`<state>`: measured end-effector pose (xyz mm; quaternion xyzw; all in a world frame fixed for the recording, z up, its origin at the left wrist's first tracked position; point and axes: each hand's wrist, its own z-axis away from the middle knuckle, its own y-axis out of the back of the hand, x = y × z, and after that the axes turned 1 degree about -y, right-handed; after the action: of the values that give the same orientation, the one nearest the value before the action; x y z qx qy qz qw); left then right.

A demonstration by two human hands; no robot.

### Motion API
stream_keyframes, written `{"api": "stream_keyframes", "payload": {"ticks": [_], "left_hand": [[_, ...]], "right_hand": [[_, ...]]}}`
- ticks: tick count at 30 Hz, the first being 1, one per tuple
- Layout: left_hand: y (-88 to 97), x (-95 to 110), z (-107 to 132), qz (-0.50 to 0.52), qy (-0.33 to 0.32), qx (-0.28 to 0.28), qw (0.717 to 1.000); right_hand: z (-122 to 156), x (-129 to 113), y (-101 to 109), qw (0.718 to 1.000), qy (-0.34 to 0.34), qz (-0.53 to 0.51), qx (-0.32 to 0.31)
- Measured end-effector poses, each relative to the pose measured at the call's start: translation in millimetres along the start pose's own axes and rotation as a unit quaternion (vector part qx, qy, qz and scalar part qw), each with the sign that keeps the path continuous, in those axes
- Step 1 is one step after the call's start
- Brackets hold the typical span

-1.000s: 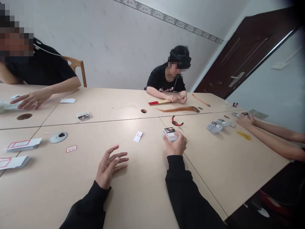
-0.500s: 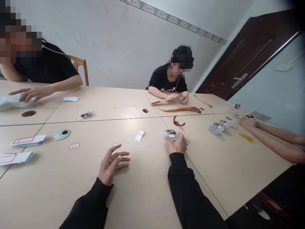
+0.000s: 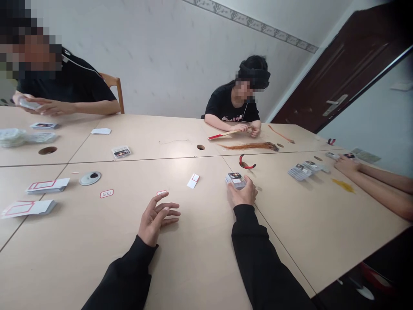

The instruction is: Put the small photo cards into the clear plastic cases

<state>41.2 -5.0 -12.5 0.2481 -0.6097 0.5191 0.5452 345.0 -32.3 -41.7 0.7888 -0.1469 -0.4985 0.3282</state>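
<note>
My right hand [image 3: 243,191] grips a small stack of clear plastic boxes [image 3: 235,178] with dark printed labels, thumb on the left side and fingers round the right. The stack rests on the table [image 3: 200,241]. To its left, my left hand [image 3: 158,217] is held with its fingers apart and nothing in them. A red-bordered sticker [image 3: 161,193] lies just beyond its fingertips, partly covered by them. Between the hands and a little farther off lies a white card [image 3: 193,181] with a red edge. Red-handled pliers [image 3: 247,163] stand just beyond the boxes.
At left lie stacks of white cards [image 3: 48,185], a grey round cover [image 3: 90,178] and a sticker [image 3: 106,193]. A labelled box [image 3: 121,152] and orange strands [image 3: 254,147] lie farther back. More boxes [image 3: 303,170] and yellow strands [image 3: 343,185] lie at right. Three co-workers sit around.
The view has shifted slightly. The co-worker at left has lifted a clear container and now holds it in both hands. My own hands keep nearly the same pose.
</note>
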Motion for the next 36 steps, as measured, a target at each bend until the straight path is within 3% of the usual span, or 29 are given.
{"api": "stream_keyframes", "payload": {"ticks": [2, 5, 7, 9, 12, 18, 24, 27, 32, 34, 36], "left_hand": [[-0.7, 1, 0, 0.001, 0.001, 0.003, 1.0], [-1.5, 1, 1, -0.002, 0.004, 0.003, 1.0], [-1.5, 1, 1, -0.004, 0.004, 0.001, 1.0], [-0.9, 0, 0, -0.005, 0.0, -0.001, 1.0], [0.1, -1, -1, -0.007, -0.001, -0.003, 1.0], [-0.7, -2, -1, -0.005, -0.004, -0.001, 1.0], [-0.9, -11, -2, -0.008, -0.014, 0.006, 1.0], [2.7, -20, -6, -0.033, -0.084, 0.047, 0.995], [19.2, -23, -3, -0.161, -0.204, 0.17, 0.951], [36.6, -13, 8, -0.203, -0.227, 0.2, 0.931], [65.4, 3, 26, -0.266, -0.244, 0.24, 0.901]], "right_hand": [[2, -3, 0, 0.997, 0.053, 0.016, 0.049], [15, -16, -4, 0.977, 0.192, 0.023, 0.095], [30, -30, -11, 0.964, 0.265, 0.007, 0.029], [46, -44, -20, 0.948, 0.309, 0.003, -0.074], [62, -62, -33, 0.939, 0.314, 0.051, -0.132], [63, -76, -51, 0.943, 0.283, 0.107, -0.138], [68, -76, -55, 0.956, 0.248, -0.048, -0.147], [88, -83, -45, 0.953, 0.213, -0.149, -0.154], [146, -101, -26, 0.895, 0.26, -0.237, -0.273], [169, -106, -21, 0.865, 0.298, -0.255, -0.313], [186, -107, -19, 0.845, 0.306, -0.263, -0.351]]}}
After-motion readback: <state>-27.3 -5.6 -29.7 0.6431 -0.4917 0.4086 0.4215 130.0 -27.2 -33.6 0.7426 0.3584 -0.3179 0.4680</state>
